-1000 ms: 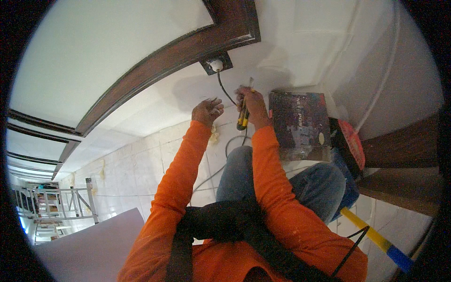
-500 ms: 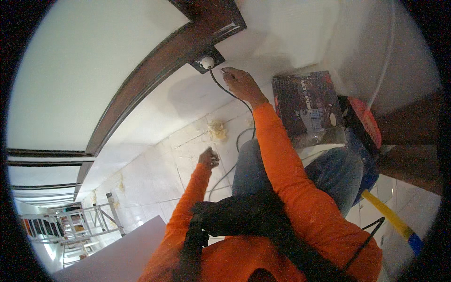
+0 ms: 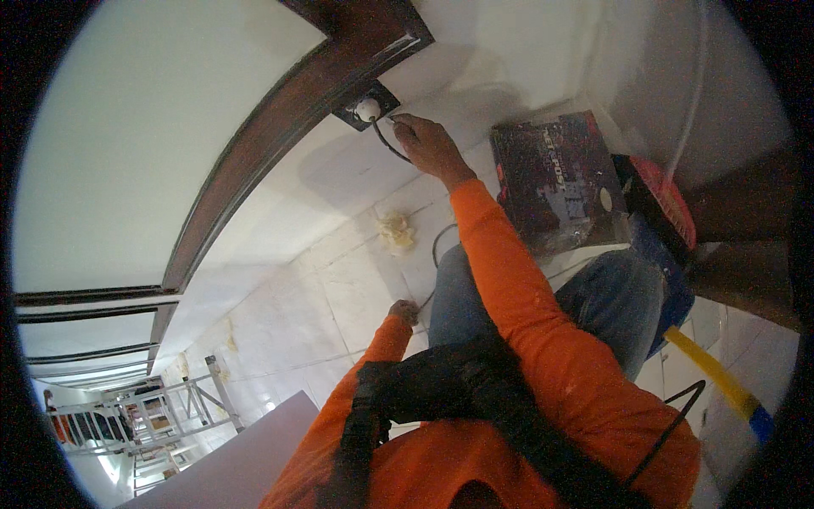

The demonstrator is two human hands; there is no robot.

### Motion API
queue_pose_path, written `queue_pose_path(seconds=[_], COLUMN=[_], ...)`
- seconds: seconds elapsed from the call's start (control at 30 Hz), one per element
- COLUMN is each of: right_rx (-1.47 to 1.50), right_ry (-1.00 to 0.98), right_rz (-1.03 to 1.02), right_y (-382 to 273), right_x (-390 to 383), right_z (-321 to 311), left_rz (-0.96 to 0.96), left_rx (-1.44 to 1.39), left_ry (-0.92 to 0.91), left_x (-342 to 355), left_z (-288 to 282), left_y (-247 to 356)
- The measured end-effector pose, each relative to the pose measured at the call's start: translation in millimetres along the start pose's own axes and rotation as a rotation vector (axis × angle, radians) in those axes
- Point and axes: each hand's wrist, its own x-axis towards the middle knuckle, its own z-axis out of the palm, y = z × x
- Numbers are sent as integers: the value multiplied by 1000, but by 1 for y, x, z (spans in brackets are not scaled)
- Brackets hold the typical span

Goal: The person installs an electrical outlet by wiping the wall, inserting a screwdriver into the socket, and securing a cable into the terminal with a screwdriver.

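Observation:
A round white plug [image 3: 367, 109] sits in a dark socket plate [image 3: 352, 116] on the wall, with a dark cable [image 3: 388, 148] hanging from it. Just beside the plug, my right hand [image 3: 428, 146] has its fingers closed in a pinch. A small pale tip shows at the fingertips, too small to name. The cable runs behind this hand and loops over the floor by my knee. Low over the floor tiles, my left hand [image 3: 404, 311] is closed where the lower stretch of the cable meets it. Its fingers are partly hidden.
A dark printed box [image 3: 555, 178] stands at the right, with a red and black object [image 3: 661, 199] behind it. Crumpled yellowish material [image 3: 395, 232] lies on the tiles. A yellow and blue tube [image 3: 716, 377] is at lower right. Metal scaffolding [image 3: 195, 399] stands far left.
My left hand has moved right and a little nearer, reaching the cable. My right hand has shifted slightly left and up, closer to the plug.

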Motion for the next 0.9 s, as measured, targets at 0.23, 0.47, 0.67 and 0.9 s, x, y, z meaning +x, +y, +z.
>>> queue_pose_path(seconds=[0.23, 0.47, 0.67, 0.9], right_rx=[83, 182, 35, 68], right_ry=[68, 176, 92, 210], right_rz=[10, 60, 71, -14], right_y=[0, -3, 4, -23], right_x=[-2, -11, -12, -4], right_z=[5, 9, 10, 29], left_rz=[281, 280, 532, 340], left_rx=[1621, 1858, 1909, 1847], left_ry=[-159, -174, -157, -78], left_x=[6, -9, 7, 87], left_z=[-5, 10, 16, -51], left_y=[17, 38, 28, -35])
